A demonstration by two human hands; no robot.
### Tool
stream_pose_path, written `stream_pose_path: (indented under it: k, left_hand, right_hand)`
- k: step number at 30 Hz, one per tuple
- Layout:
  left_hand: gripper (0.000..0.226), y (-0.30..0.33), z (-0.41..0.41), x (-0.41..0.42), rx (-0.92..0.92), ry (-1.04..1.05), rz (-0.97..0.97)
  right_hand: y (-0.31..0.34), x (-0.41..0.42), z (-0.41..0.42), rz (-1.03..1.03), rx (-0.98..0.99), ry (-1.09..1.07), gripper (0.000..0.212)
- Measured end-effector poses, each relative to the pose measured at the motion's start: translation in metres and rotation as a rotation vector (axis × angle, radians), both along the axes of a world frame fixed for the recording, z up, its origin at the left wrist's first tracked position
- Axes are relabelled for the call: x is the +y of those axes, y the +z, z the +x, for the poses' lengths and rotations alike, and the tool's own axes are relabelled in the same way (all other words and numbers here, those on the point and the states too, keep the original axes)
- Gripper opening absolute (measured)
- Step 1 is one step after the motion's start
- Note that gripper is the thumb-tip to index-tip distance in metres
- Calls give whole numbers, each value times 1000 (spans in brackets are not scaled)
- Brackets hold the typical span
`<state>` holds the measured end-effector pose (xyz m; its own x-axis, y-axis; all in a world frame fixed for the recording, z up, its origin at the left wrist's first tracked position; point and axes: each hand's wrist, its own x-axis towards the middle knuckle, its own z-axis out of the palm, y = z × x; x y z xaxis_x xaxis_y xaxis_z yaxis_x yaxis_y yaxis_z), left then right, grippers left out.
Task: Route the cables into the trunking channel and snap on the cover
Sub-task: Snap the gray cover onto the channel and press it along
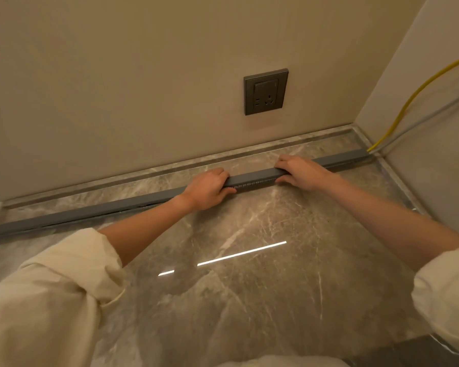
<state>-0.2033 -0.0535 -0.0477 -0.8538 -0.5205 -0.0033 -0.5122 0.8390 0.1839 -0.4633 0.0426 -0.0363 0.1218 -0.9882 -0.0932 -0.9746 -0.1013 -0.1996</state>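
A long grey trunking channel with its cover [252, 178] on top lies across the marble floor, running from the far left to the right corner. My left hand [208, 189] grips it near the middle, fingers over the far side and thumb on the near side. My right hand [300, 172] grips it a little further right in the same way. Between the hands the slotted side of the channel [252, 184] shows under the cover. A yellow cable [408, 102] and a grey cable [429, 116] come down the right wall and enter the channel's right end.
A dark grey wall socket [266, 91] sits on the beige wall above the channel. A marble skirting ledge [170, 168] runs along the wall behind it. The glossy marble floor [249, 274] reflects a strip light. A darker patch [419, 350] lies at the bottom right.
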Motion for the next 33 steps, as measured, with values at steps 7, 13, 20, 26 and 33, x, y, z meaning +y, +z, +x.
stream_pose_path:
  k: [7,13,20,26,33]
  left_hand:
    - [31,-3,-4,12,66,95,-46]
    - [33,8,-6,0,65,163,96]
    - [37,6,106,-23,33,268,31]
    - [32,4,179,-32,-49,364,-35]
    - [22,1,178,-33,-83,311,-88]
  right_hand:
    - [7,-6,3,21,53,-28,30]
    - [7,-16,0,-9,143,-119,32]
    - [13,-26,14,-34,414,-117,37]
    - [19,-36,48,49,660,-137,28]
    - [10,-44,97,-24,482,177,36]
